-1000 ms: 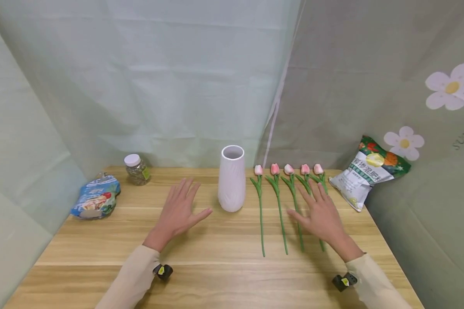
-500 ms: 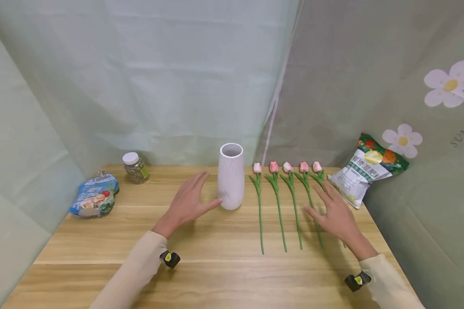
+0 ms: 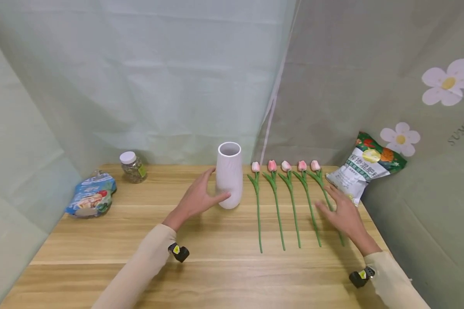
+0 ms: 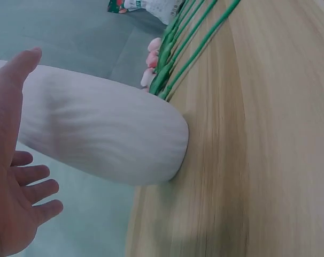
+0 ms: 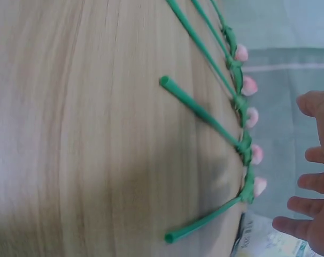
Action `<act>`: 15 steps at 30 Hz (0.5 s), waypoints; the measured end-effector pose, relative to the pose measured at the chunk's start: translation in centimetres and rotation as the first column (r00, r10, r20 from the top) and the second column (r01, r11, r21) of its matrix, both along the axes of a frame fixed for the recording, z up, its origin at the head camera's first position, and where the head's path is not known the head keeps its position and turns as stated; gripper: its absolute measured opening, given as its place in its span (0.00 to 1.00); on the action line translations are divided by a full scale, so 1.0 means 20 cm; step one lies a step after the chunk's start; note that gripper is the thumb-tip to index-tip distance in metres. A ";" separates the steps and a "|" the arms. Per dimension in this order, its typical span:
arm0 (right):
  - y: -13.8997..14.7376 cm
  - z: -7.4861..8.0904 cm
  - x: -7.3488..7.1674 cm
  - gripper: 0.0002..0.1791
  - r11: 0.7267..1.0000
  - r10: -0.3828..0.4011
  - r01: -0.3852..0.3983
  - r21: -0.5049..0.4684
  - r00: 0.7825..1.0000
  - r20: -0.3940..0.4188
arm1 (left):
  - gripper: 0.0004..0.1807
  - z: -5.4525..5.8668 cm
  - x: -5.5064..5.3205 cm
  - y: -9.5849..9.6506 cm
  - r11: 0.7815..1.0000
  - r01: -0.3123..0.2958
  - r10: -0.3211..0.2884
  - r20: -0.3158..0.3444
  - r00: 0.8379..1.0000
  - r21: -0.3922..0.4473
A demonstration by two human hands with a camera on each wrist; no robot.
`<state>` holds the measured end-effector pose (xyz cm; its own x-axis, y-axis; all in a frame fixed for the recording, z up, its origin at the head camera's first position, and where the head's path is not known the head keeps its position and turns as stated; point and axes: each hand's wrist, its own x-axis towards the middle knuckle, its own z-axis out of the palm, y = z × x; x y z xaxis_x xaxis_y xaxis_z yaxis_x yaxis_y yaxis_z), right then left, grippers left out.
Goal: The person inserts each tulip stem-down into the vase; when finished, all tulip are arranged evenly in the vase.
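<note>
A white ribbed vase [image 3: 230, 178] stands upright near the back of the wooden table. My left hand [image 3: 196, 198] is at its left side, thumb in front and fingers toward the far side. In the left wrist view a gap shows between these spread fingers [image 4: 40, 191] and the vase. Several pink tulips [image 3: 272, 165] with green stems lie side by side to the right of the vase. Above the rightmost tulip [image 3: 315, 165] hovers my right hand [image 3: 345, 216], fingers extended and holding nothing; it covers part of that stem.
At the back left are a lidded jar [image 3: 133, 168] and a blue plastic package [image 3: 91, 195]. A green and white bag [image 3: 365, 167] leans against the curtain at the right edge. Pale curtains [image 3: 158, 77] enclose the table [image 3: 232, 274].
My left hand has moved right and forward to the vase, its thumb now overlapping the front. My right hand has shifted right, from the middle tulips to the rightmost one.
</note>
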<state>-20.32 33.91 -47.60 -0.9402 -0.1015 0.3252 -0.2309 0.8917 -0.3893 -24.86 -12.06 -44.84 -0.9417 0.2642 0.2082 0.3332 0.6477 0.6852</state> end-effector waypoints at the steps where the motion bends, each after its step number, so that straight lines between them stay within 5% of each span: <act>1: 0.01 -0.01 -0.01 0.36 1.000 -0.001 0.001 -0.011 1.000 0.005 | 0.59 0.00 0.00 0.00 1.000 0.001 -0.001 0.001 1.000 0.018; 15: 0.11 -0.10 -0.13 0.34 0.983 -0.121 0.144 -0.116 0.975 0.184 | 0.50 0.01 -0.04 0.09 0.966 -0.001 -0.011 0.043 0.999 0.260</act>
